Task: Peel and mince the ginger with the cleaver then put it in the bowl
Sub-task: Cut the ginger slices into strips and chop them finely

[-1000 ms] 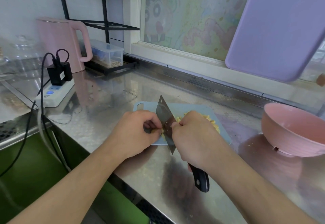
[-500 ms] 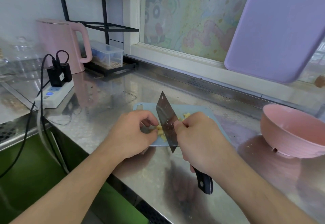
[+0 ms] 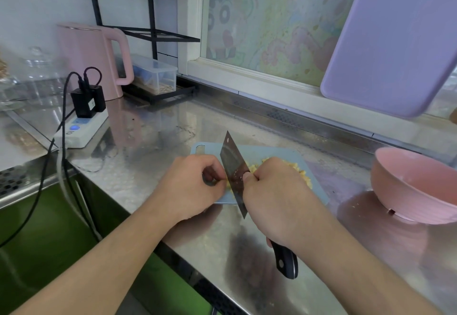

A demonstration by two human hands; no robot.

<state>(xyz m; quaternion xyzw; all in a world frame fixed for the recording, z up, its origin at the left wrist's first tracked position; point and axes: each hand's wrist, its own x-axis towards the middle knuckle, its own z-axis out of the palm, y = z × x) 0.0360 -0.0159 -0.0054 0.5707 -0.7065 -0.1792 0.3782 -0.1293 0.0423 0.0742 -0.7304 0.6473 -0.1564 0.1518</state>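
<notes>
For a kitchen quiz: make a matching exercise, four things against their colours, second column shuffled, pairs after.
Things:
1. kettle
2. cutting board
3. cleaver handle
4. ginger

Colours:
a. black
b. yellow
c. pink
d. pale blue

Pairs: 1-c, 2-d, 3-a, 4-b

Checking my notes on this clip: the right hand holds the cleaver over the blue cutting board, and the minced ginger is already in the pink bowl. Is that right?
Not quite. The head view shows the minced ginger still heaped on the blue cutting board, not in the pink bowl, whose visible inside holds no ginger. The rest stands: the right hand holds the cleaver over the board.
</notes>
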